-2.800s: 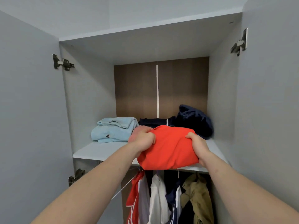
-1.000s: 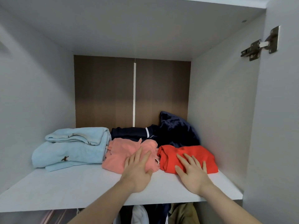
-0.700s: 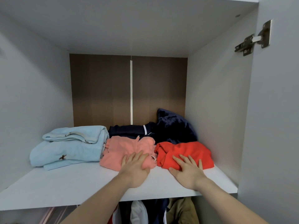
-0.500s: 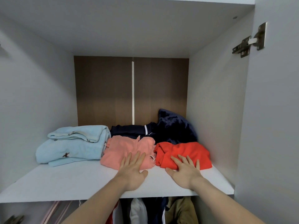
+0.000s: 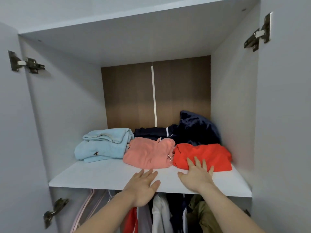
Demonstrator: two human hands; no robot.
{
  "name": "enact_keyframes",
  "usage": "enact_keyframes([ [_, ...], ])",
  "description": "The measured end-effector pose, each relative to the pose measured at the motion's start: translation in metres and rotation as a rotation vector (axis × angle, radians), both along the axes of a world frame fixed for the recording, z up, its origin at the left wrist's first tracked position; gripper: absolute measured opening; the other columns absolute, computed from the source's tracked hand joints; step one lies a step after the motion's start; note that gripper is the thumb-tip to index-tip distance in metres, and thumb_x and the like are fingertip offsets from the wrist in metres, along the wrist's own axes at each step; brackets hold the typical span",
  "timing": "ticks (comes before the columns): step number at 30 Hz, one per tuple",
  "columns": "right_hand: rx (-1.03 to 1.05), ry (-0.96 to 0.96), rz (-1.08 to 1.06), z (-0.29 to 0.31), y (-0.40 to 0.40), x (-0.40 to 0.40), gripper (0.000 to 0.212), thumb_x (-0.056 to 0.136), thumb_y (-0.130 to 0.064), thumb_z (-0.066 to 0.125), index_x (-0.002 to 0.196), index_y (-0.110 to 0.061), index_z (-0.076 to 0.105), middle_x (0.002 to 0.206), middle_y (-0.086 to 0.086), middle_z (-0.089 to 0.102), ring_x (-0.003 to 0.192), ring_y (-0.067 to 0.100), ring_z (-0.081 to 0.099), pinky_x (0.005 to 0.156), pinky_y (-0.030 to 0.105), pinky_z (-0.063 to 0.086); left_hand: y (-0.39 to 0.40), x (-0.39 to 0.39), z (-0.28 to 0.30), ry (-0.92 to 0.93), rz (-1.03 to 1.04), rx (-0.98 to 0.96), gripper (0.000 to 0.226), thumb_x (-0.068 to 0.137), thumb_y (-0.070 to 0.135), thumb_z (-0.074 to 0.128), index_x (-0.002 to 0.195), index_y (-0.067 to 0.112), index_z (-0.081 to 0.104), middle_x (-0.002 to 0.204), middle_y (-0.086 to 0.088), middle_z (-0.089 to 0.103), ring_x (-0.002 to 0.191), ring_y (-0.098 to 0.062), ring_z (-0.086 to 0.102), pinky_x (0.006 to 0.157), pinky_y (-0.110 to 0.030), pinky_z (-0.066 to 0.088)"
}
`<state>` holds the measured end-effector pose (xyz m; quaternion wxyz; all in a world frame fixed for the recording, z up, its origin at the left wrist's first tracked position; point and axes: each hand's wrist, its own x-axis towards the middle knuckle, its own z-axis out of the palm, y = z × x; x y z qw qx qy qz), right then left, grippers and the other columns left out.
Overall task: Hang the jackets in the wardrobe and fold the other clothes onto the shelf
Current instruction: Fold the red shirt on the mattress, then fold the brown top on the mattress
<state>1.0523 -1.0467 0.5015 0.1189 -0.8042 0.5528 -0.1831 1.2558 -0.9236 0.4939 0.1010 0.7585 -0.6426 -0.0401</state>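
Note:
On the white wardrobe shelf (image 5: 101, 175) lie folded clothes: a light blue one (image 5: 101, 145) at the left, a salmon pink one (image 5: 148, 153) in the middle, a red one (image 5: 208, 153) at the right, and dark navy ones (image 5: 193, 130) behind. My right hand (image 5: 196, 175) lies flat with straight fingers, its fingertips on the red garment's front edge. My left hand (image 5: 143, 185) is flat and spread over the shelf's front edge, just short of the pink garment. Neither hand holds anything.
Below the shelf hang several jackets (image 5: 159, 214) in red, white, navy and olive, with empty pink hangers (image 5: 87, 209) at the left. Both wardrobe doors stand open, with metal hinges (image 5: 25, 63) on each side. The back panel is brown wood.
The red garment, held in both hands at first, now lies on the shelf. My left hand has slid back off the pink garment to the shelf edge, and my view has pulled back.

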Motion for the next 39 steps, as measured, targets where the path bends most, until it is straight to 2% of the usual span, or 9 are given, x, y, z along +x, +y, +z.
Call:
enact_keyframes([
  [4, 0.023, -0.168, 0.067, -0.007, 0.047, 0.024, 0.100, 0.090, -0.059, 0.055, 0.166, -0.023, 0.001, 0.173, 0.007, -0.014, 0.160, 0.031, -0.004, 0.128, 0.052, 0.000, 0.040, -0.001, -0.003, -0.006, 0.025, -0.054, 0.059, 0.108, 0.053, 0.030, 0.164, 0.036, 0.019, 0.172, 0.011, 0.010, 0.159, -0.017, 0.004, 0.129, -0.037, 0.000],
  [11, 0.025, -0.210, 0.276, -0.024, 0.139, 0.046, 0.077, 0.097, -0.055, 0.051, 0.163, -0.029, 0.021, 0.173, 0.011, -0.005, 0.160, 0.027, -0.003, 0.127, 0.044, -0.004, 0.170, 0.005, -0.034, 0.007, 0.142, -0.118, 0.058, 0.099, 0.038, 0.053, 0.155, 0.030, 0.042, 0.161, 0.008, 0.041, 0.149, -0.016, 0.033, 0.123, -0.028, 0.021],
  [14, 0.134, -0.398, 0.473, -0.035, 0.199, 0.059, 0.063, 0.094, -0.047, 0.063, 0.153, -0.037, 0.040, 0.172, -0.001, 0.009, 0.157, 0.020, 0.019, 0.120, 0.033, 0.023, 0.257, 0.006, -0.062, 0.104, 0.294, -0.173, 0.056, 0.095, 0.035, 0.056, 0.150, 0.036, 0.046, 0.154, 0.017, 0.043, 0.144, -0.011, 0.038, 0.118, -0.029, 0.030],
  [17, 0.151, -0.441, 0.754, -0.053, 0.277, 0.078, 0.050, 0.092, -0.037, 0.071, 0.139, -0.042, 0.053, 0.165, -0.012, 0.024, 0.149, 0.006, 0.031, 0.109, 0.017, 0.022, 0.350, 0.005, -0.081, 0.162, 0.467, -0.273, 0.048, 0.094, 0.029, 0.059, 0.141, 0.038, 0.054, 0.149, 0.024, 0.045, 0.139, -0.007, 0.043, 0.115, -0.025, 0.032],
  [22, 0.244, -0.376, 1.145, -0.079, 0.414, 0.110, 0.043, 0.094, -0.035, 0.069, 0.133, -0.046, 0.054, 0.155, -0.024, 0.029, 0.135, -0.012, 0.033, 0.104, 0.006, 0.022, 0.529, -0.019, -0.101, 0.184, 0.759, -0.439, 0.040, 0.097, 0.027, 0.059, 0.132, 0.046, 0.056, 0.141, 0.037, 0.043, 0.132, 0.013, 0.037, 0.110, -0.014, 0.028],
  [27, 0.406, -0.316, 1.477, -0.088, 0.557, 0.123, 0.041, 0.097, -0.040, 0.066, 0.134, -0.051, 0.053, 0.152, -0.039, 0.028, 0.139, -0.011, 0.037, 0.116, 0.028, 0.037, 0.707, -0.080, -0.119, 0.167, 1.074, -0.464, 0.037, 0.096, 0.029, 0.061, 0.127, 0.048, 0.058, 0.140, 0.038, 0.041, 0.120, 0.007, 0.049, 0.103, -0.012, 0.036],
  [31, 0.494, -0.266, 1.701, -0.094, 0.671, 0.116, 0.043, 0.091, -0.053, 0.060, 0.131, -0.063, 0.049, 0.149, -0.045, 0.030, 0.133, -0.016, 0.040, 0.109, 0.023, 0.040, 0.828, -0.147, -0.133, 0.150, 1.319, -0.464, 0.038, 0.093, 0.031, 0.064, 0.128, 0.047, 0.057, 0.139, 0.038, 0.041, 0.118, 0.007, 0.051, 0.102, -0.014, 0.037],
  [33, 0.538, -0.223, 1.800, -0.102, 0.725, 0.110, 0.040, 0.094, -0.049, 0.062, 0.130, -0.062, 0.050, 0.148, -0.044, 0.032, 0.132, -0.017, 0.040, 0.110, 0.023, 0.041, 0.876, -0.182, -0.139, 0.146, 1.428, -0.471, 0.040, 0.093, 0.030, 0.064, 0.130, 0.043, 0.059, 0.140, 0.034, 0.042, 0.118, 0.004, 0.052, 0.105, -0.020, 0.040],
  [39, 0.573, -0.009, 2.162, -0.119, 0.873, 0.081, 0.040, 0.097, -0.040, 0.065, 0.131, -0.058, 0.052, 0.148, -0.043, 0.033, 0.137, -0.011, 0.039, 0.118, 0.031, 0.038, 0.976, -0.300, -0.158, 0.144, 1.772, -0.513, 0.037, 0.095, 0.031, 0.065, 0.125, 0.048, 0.055, 0.137, 0.039, 0.039, 0.122, 0.013, 0.044, 0.101, -0.011, 0.033],
])
